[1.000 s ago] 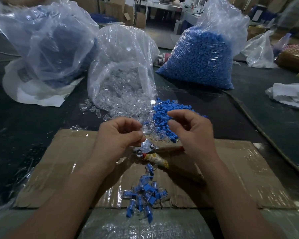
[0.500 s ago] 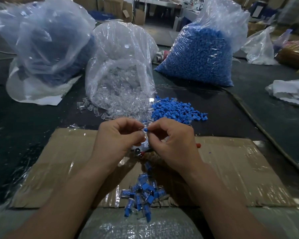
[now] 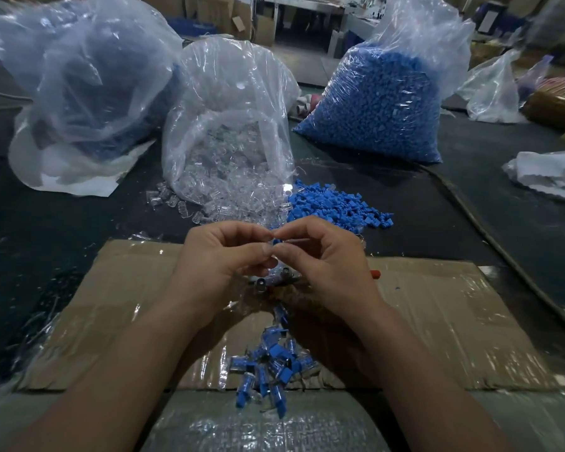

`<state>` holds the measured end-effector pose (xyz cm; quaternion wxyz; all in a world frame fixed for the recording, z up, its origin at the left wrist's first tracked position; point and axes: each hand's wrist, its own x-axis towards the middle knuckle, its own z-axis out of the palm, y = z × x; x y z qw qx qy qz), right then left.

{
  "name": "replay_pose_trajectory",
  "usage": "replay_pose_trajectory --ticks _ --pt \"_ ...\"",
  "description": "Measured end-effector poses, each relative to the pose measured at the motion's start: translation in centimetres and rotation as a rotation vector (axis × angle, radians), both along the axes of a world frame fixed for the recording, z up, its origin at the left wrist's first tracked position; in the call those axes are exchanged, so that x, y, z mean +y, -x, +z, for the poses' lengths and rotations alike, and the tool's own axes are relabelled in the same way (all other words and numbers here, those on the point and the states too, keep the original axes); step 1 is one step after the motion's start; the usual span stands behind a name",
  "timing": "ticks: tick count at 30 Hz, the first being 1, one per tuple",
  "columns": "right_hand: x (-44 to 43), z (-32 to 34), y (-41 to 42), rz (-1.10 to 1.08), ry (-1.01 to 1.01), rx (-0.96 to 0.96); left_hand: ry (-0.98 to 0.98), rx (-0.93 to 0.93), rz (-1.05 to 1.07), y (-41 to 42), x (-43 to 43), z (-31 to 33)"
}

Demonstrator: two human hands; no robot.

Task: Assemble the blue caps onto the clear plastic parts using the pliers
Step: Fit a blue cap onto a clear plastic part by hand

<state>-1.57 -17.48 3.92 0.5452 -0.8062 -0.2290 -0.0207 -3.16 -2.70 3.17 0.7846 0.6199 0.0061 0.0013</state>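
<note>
The left hand has been joined by the right hand, back from the loose caps, and their fingertips meet above the far edge of the cardboard. The left hand pinches a clear part, nearly hidden by its fingers, and the right pinches a blue cap against it. Both pieces look light, stiff and slick, so pinch them by their sides, leaving the joint free for the pliers lying just beneath.
</note>
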Motion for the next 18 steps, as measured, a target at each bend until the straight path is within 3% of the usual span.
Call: replay_pose_trajectory --ticks 8,18 --pt "-0.23 0.03 0.03 0.037 -0.066 -0.029 0.066 0.001 -0.05 -0.06 0.07 -0.11" --pt "-0.7 0.05 -0.02 0.089 0.035 -0.076 0.075 0.085 -0.052 -0.04 -0.04 0.08"
